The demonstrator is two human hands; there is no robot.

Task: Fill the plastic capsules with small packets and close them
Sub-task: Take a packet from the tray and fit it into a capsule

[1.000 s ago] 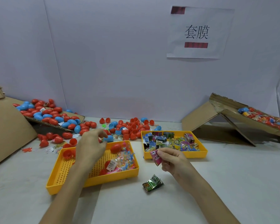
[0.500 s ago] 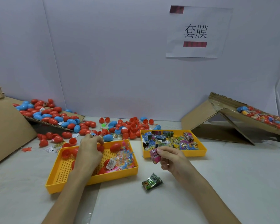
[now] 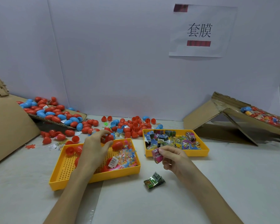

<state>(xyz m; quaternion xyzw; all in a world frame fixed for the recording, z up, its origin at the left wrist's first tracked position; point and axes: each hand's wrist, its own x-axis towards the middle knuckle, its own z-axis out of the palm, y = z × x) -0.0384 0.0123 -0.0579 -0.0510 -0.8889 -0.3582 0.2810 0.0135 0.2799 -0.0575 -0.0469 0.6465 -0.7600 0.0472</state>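
The right hand [image 3: 173, 159] pinches a pink packet [image 3: 157, 156] just in front of the packet tray [image 3: 200, 152], ready to go inside. The left hand [image 3: 95, 147] curls its fingers round a red capsule [image 3: 109, 138] above the other tray [image 3: 63, 180], probably to bring it over to the packet.

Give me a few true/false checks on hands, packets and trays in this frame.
1. The right hand pinches a pink packet. True.
2. The green packet lies in a tray. False: it lies on the table, outside both trays.
3. The left hand is over the left tray. True.
4. Every capsule is red. False: blue capsules lie among red capsules.
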